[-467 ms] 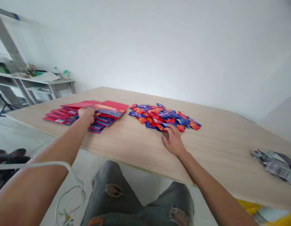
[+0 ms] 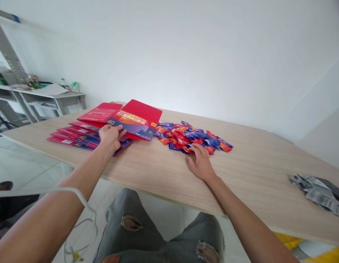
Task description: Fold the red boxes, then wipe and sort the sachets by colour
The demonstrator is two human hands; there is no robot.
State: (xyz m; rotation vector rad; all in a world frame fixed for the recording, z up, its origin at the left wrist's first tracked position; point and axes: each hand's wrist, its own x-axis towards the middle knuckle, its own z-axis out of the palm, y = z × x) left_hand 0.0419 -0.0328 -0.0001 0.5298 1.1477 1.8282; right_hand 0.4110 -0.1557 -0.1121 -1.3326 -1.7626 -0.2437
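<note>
- Head view: the left hand (image 2: 111, 136) holds a carton (image 2: 135, 124) by its near left part, fingers across the printed front; the thumb's grip underneath is hidden.
- That carton slants over the right side of the stack (image 2: 84, 137), its plain red flap toward the desk's far edge. Held near the corner, most of its front is left uncovered.
- The stack lies toward the left end of the desk (image 2: 147, 171), within the left arm's reach. Its cartons overlap in steps, perhaps so that single edges can be caught.
- The sachets (image 2: 189, 136) form a loose heap right of the carton, nearer the desk's far edge than its near one, probably set there for the right arm's reach.
- The right hand (image 2: 201, 162) is loosely curled, thumb apart from the fingers, fingertips at the heap's near side. Whether it grips a sachet, I cannot tell.
- A crumpled cloth (image 2: 320, 193) lies by the desk's right end, well apart from both hands, seemingly out of the way.
</note>
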